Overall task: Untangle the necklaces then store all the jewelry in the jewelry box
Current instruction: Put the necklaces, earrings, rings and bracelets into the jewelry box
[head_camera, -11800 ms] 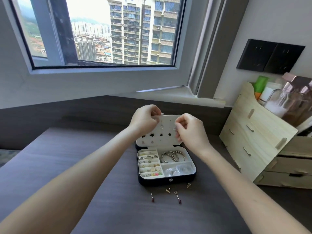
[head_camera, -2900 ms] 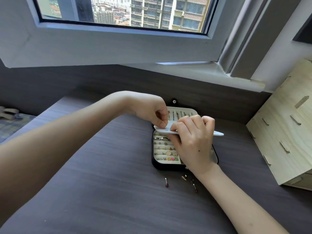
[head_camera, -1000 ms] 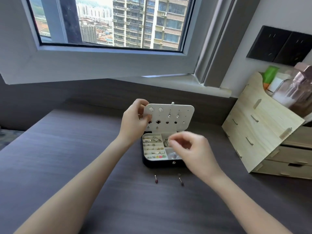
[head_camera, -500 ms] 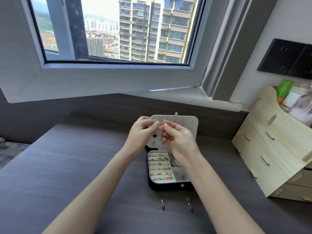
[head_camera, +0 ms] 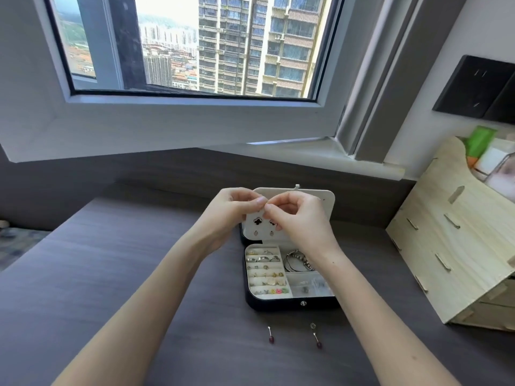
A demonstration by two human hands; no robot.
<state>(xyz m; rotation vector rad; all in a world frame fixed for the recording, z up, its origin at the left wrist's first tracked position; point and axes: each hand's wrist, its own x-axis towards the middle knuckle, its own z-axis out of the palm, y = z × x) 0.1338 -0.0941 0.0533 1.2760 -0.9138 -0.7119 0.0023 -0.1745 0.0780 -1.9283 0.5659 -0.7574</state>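
pinching a tiny gold piece point(head_camera: 267, 203) between curled fingertips, the left hand point(head_camera: 228, 215) and right hand point(head_camera: 302, 220) meet at the upright panel point(head_camera: 328, 196) of the jewelry box point(head_camera: 289, 303); two red drop earrings point(head_camera: 271, 337) lie just in front of the box.

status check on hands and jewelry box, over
Left hand and right hand pinch a tiny gold piece at the earring panel. Jewelry box open, part filled. Two red-tipped studs loose on the table, nothing blocking.

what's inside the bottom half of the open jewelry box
Rings and small earrings sit in the left rolls, bracelets in the upper right compartment, tiny pieces below them. The right forearm covers the right edge of the jewelry box, hiding whatever lies there.
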